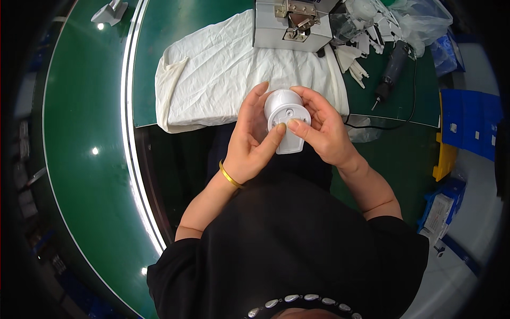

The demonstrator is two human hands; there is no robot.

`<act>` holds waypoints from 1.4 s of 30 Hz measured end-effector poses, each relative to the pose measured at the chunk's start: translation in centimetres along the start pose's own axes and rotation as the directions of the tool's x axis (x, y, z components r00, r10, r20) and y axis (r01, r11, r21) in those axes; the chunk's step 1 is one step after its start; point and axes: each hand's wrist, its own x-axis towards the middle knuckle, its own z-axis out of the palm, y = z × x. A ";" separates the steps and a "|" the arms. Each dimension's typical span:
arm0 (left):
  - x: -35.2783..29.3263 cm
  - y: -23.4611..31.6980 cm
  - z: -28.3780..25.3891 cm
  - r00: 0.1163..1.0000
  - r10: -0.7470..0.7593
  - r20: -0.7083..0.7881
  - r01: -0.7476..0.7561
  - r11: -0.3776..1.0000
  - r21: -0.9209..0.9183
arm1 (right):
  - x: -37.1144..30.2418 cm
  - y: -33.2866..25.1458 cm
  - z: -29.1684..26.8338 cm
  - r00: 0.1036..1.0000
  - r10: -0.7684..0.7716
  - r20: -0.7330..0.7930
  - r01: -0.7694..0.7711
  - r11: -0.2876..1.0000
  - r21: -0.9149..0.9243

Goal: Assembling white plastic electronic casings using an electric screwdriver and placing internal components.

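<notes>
Between my two hands I hold a white plastic housing point(285, 102) with a rounded body, a round recessed face and a flat tab that points toward me. My left hand point(252, 127) wraps its left side, the thumb pressed on the recessed face. On the other side my right hand point(323, 126) grips it the same way, thumb beside the left thumb. Small holes show in the recessed face. The housing is above the near edge of a white cloth point(212, 74) spread on the green table.
A grey metal machine point(292, 24) stands at the cloth's far edge. To its right lie white plastic scraps point(353, 64), clear bags point(425, 21) and a black corded electric screwdriver point(393, 72). Blue bins point(470, 119) are at the right. A white part point(110, 13) sits far left, beyond a bright strip.
</notes>
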 end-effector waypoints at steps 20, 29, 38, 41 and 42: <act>2.6 -1.0 -1.2 0.959 0.271 0.077 -0.255 0.718 0.648 | 4.9 -3.5 -24.6 0.486 -0.327 -0.811 -0.714 0.386 -0.584; 2.9 -0.1 -0.7 0.957 0.277 0.090 -0.256 0.655 0.711 | 2.8 -3.4 -24.5 0.852 -0.159 -0.499 0.334 0.899 0.284; 3.1 -1.0 -1.3 0.923 0.344 0.172 -0.362 0.629 0.688 | 9.5 -13.6 -8.5 0.550 -0.764 -0.336 0.806 0.591 -0.025; 2.9 -1.0 -1.6 0.920 0.363 0.147 -0.357 0.625 0.694 | 12.7 -14.3 -1.3 0.408 -0.819 -0.402 0.754 0.551 -0.357; 2.9 -1.0 -1.6 0.918 0.364 0.159 -0.368 0.628 0.686 | 13.0 -14.4 -0.6 0.420 -0.813 -0.404 0.705 0.572 -0.420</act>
